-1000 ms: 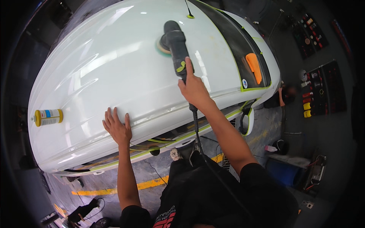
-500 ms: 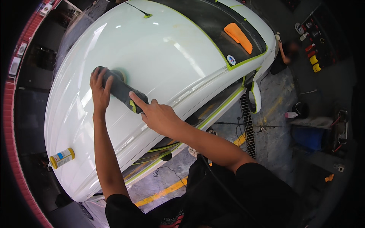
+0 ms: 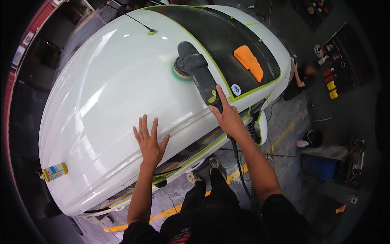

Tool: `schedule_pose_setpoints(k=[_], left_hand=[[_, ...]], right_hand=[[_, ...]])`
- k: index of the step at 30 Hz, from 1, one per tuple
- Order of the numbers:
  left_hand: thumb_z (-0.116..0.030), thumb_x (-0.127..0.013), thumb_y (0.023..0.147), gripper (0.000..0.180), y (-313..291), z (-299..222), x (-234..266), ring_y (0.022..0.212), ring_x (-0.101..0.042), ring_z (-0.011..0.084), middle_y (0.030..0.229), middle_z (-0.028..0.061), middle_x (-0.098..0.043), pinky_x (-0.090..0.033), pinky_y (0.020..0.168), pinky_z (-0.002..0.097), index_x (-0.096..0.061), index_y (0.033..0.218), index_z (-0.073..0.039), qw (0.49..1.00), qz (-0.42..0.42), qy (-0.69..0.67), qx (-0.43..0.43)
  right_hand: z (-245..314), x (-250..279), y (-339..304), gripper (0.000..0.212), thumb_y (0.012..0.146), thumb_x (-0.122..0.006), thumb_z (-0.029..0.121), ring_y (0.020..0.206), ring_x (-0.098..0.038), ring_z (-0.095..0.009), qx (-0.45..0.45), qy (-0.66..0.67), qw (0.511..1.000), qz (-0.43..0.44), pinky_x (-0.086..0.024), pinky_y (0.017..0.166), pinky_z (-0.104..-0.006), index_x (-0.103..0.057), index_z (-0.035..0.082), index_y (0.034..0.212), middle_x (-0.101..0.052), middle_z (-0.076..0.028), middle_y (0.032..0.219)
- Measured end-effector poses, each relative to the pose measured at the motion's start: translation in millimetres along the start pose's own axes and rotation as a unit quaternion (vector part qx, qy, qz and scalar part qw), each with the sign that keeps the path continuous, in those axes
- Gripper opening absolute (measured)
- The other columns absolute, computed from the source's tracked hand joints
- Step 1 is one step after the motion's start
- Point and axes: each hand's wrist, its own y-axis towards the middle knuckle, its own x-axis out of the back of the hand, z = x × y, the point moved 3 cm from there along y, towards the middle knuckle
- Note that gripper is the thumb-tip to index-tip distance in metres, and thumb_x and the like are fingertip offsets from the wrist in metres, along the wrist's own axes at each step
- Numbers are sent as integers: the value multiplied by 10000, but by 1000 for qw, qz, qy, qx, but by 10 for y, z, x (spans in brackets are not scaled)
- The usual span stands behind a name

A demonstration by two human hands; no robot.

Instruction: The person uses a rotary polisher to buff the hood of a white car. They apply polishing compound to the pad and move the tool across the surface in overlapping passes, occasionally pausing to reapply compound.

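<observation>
A dark power polisher rests with its green-edged pad on the white car roof, near the windshield. My right hand is wrapped round the rear of its handle, and a black cord hangs from that end. Off the polisher, my left hand is spread with its fingers apart over the near side of the roof, and nothing is in it. Whether its palm touches the roof is hard to see. A folded orange cloth lies on the windshield, which is edged with yellow-green tape.
A yellow bottle lies on the roof at the left. An antenna rises at the far side. The side mirror juts out on the right. Beyond it, another person crouches by the car's front. Cords cross the floor.
The polisher has moved right across the roof toward the windshield with my right hand on it. My left hand has let go of its head and come down nearer to me.
</observation>
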Motion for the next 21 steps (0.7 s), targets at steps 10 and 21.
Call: schedule_pose_setpoints(k=[10,21], left_hand=[[-528,-722,940,719,-579,296,-225,1593,-258,418,1688,224,-346,-114,1284,647,-559,1535,-158,985,6,134,112],[-564,-699,942,695,-594,329,-229,1572,-316,414,1650,206,-427,-155,1273,645,-596,1510,-177,985,-12,130,112]], right_hand=[[315,146,1333,811,1080,-631,352,576,-604,-173,-46,40,997,39,-538,575,-358,-151,211,1718,-625,-93,744],[945,-193,2270,827,1073,-598,369,610,-697,-267,-20,-43,997,60,-583,660,-419,-119,163,1715,-717,-186,857]])
